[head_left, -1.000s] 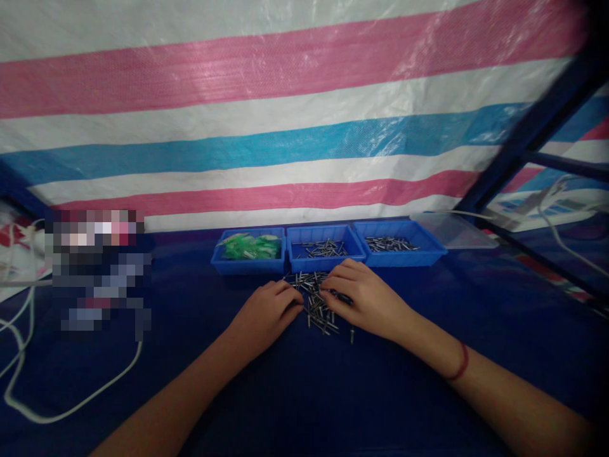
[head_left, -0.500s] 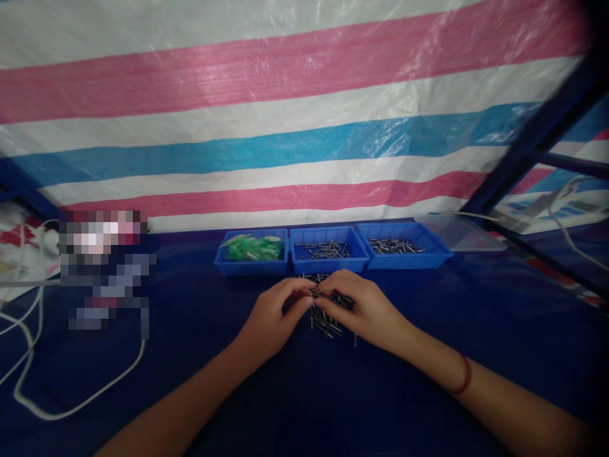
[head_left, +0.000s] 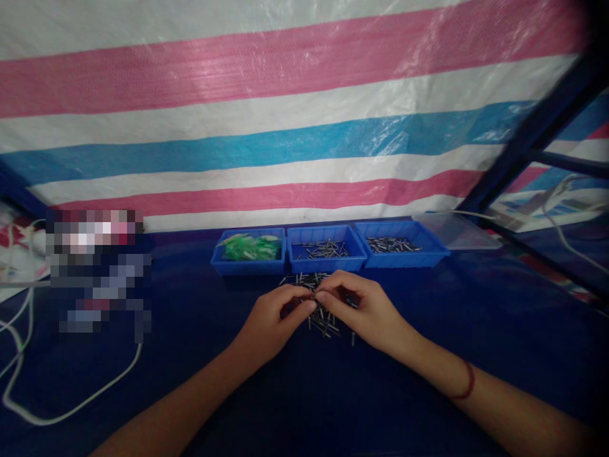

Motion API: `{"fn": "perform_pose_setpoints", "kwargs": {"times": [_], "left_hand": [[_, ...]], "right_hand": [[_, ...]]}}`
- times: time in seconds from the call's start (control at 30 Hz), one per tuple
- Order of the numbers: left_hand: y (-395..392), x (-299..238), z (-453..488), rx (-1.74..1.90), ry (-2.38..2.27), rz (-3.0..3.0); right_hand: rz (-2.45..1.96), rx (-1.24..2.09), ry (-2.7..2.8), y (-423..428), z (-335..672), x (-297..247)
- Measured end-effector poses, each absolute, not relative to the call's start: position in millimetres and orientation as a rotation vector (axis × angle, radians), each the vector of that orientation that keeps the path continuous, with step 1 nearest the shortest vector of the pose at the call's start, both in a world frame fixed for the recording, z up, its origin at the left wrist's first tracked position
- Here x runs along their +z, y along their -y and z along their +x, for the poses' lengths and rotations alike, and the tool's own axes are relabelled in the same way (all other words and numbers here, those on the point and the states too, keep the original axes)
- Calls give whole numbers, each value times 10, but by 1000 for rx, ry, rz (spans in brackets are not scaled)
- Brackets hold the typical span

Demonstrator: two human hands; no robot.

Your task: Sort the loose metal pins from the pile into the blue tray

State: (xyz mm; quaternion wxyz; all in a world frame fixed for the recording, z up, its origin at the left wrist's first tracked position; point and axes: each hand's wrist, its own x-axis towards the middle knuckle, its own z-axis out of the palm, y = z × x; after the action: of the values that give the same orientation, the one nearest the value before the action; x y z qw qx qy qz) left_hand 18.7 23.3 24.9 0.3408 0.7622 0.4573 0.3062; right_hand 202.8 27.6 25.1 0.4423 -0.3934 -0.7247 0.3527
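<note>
Both of my hands meet over a loose pile of thin metal pins (head_left: pixel 324 325) on the dark blue table. My left hand (head_left: pixel 278 317) has its thumb and forefinger pinched together at the pile's middle. Touching those fingertips or nearly so, my right hand (head_left: pixel 368 308) pinches in the same way from the other side. Whatever lies between the fingertips is too small and too covered to make out. One pin (head_left: pixel 353 339) lies apart, just below my right hand.
Behind the pile stand three blue bins: a left bin (head_left: pixel 216 260) with green packets (head_left: pixel 250 247), a middle bin (head_left: pixel 328 263) and a right bin (head_left: pixel 438 252) with metal pins. A clear plastic lid (head_left: pixel 469 236) lies at right. White cable (head_left: pixel 95 406) loops at left.
The view has shifted slightly, moving the bins a little leftward. My hands stay pinched together over the pile, with the fingertips slightly moved. More pins show at the pile's back left.
</note>
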Motion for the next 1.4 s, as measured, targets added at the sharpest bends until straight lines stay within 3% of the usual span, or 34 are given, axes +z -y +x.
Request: {"fn": "perform_pose_setpoints", "kwargs": {"times": [0.4, 1.1, 1.23, 1.4], "left_hand": [[-232, 281, 203, 725, -1103, 2078], [-244, 223, 191, 906, -1274, 2038], [-229, 238, 171, 869, -1261, 2154], [-204, 267, 154, 690, -1171, 2439]], "right_hand": [[-981, 815, 1817, -259, 2030, 273], [-1027, 751, 1867, -307, 2050, 218], [-1077, 555, 1872, -432, 2228, 281], [-1409, 11, 1737, -739, 2736, 359]]}}
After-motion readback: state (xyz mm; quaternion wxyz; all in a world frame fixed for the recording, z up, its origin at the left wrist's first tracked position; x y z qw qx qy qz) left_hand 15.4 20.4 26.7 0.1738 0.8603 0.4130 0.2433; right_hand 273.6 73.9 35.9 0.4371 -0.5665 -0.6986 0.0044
